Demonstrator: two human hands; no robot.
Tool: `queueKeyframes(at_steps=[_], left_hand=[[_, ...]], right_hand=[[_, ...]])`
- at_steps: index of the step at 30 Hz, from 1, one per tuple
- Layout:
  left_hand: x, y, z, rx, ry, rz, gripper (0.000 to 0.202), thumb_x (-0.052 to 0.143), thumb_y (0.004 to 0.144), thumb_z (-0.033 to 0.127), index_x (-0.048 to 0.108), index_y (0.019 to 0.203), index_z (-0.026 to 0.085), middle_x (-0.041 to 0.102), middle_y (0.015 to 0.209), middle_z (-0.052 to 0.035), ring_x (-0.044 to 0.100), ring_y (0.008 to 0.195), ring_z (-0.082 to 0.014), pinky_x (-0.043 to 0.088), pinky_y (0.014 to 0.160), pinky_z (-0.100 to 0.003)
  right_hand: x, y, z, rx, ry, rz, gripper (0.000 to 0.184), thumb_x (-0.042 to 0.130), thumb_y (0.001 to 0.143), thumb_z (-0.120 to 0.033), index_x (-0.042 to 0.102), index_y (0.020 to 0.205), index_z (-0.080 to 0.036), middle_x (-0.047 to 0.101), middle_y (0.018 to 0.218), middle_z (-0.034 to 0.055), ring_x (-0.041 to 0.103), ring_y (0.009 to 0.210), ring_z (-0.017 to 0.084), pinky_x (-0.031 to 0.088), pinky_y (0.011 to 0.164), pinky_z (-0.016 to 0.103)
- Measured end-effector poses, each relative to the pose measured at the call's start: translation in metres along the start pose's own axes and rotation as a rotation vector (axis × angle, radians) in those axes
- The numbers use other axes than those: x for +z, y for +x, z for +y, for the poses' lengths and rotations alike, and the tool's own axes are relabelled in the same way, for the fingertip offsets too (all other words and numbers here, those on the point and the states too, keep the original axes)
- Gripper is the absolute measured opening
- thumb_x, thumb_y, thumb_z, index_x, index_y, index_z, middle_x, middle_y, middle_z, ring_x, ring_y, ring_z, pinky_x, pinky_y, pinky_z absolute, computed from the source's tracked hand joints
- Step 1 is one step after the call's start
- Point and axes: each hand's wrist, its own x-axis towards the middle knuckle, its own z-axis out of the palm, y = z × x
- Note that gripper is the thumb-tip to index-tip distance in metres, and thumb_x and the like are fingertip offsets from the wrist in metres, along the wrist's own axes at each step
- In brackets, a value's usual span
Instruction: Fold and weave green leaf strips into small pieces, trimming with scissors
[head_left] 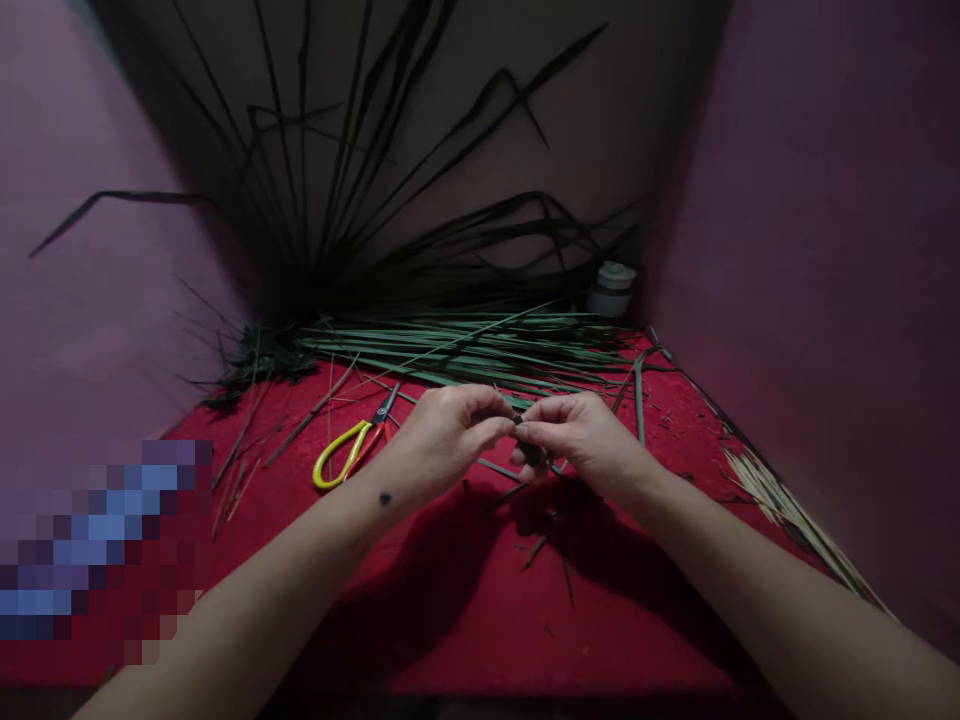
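Observation:
My left hand [442, 435] and my right hand [577, 435] meet over the middle of a red cloth [465, 600]. Both hands pinch a small dark green strip of leaf [525, 440] between their fingertips, thumbs pressed against forefingers. The strip is mostly hidden by my fingers. Yellow-handled scissors [352, 450] lie on the cloth just left of my left hand, blades pointing away from me.
A pile of long green palm leaves [465, 350] lies across the back of the cloth, with dark fronds rising against the wall. A small white jar [611, 288] stands at the back right. Pale thin sticks [780, 500] lie along the right edge. Leaf scraps are scattered around.

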Motion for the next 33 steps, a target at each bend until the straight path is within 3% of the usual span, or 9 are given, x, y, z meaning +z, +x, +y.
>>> queueKeyframes(at_steps=[4,8,13,19,27,30,33], left_hand=[[0.011,0.006,0.003,0.011,-0.004,-0.016,0.018,0.048,0.078,0.023,0.063,0.074,0.015,0.060,0.065,-0.0009,0.052,0.060,-0.0114,0.039,0.055,-0.021],[0.010,0.004,0.003,0.014,0.069,0.014,0.018,0.046,0.079,0.023,0.059,0.070,0.014,0.057,0.064,-0.0011,0.048,0.059,-0.0109,0.037,0.054,-0.022],[0.008,0.005,-0.006,-0.093,-0.145,0.083,0.017,0.048,0.078,0.027,0.054,0.068,0.014,0.046,0.053,0.0041,0.039,0.048,-0.0076,0.031,0.046,-0.020],[0.012,0.008,-0.012,-0.205,-0.330,0.072,0.015,0.050,0.076,0.027,0.049,0.068,0.015,0.040,0.045,0.0078,0.032,0.039,-0.0050,0.025,0.040,-0.018],[0.012,0.006,-0.011,-0.194,-0.249,0.090,0.019,0.048,0.079,0.029,0.051,0.068,0.015,0.043,0.047,0.0062,0.036,0.041,-0.0062,0.030,0.043,-0.019],[0.004,0.005,-0.016,-0.117,-0.030,-0.061,0.024,0.045,0.081,0.034,0.057,0.073,0.015,0.052,0.058,0.0018,0.048,0.054,-0.0101,0.038,0.053,-0.022],[0.001,0.001,-0.019,-0.017,0.257,-0.297,0.029,0.051,0.078,0.040,0.060,0.095,0.018,0.058,0.087,-0.0035,0.054,0.078,-0.0160,0.042,0.067,-0.026]], right_hand=[[0.000,-0.002,0.006,-0.001,-0.023,-0.049,0.011,0.059,0.070,-0.024,0.061,0.067,-0.013,0.065,0.057,0.0016,0.059,0.044,0.011,0.047,0.045,0.021],[-0.001,-0.001,0.008,0.010,-0.035,-0.064,0.010,0.059,0.069,-0.023,0.060,0.067,-0.013,0.065,0.058,0.0026,0.059,0.044,0.011,0.046,0.045,0.021],[-0.002,0.000,0.009,0.055,-0.005,-0.064,0.014,0.059,0.071,-0.027,0.058,0.069,-0.014,0.066,0.058,0.0028,0.060,0.045,0.011,0.046,0.045,0.021],[-0.002,-0.001,0.008,0.037,-0.035,-0.031,0.016,0.059,0.072,-0.029,0.058,0.068,-0.014,0.065,0.055,0.0014,0.057,0.041,0.010,0.044,0.042,0.019],[-0.004,-0.002,0.005,0.012,-0.060,-0.012,0.016,0.057,0.074,-0.028,0.058,0.067,-0.014,0.065,0.057,0.0028,0.059,0.044,0.011,0.046,0.045,0.021],[-0.013,-0.001,0.004,-0.053,-0.010,0.080,0.016,0.060,0.072,-0.029,0.058,0.066,-0.014,0.065,0.057,0.0034,0.059,0.044,0.012,0.046,0.045,0.023],[-0.027,0.001,0.003,-0.141,0.094,0.178,0.015,0.061,0.071,-0.028,0.058,0.068,-0.014,0.066,0.059,0.0040,0.061,0.045,0.014,0.048,0.047,0.024]])
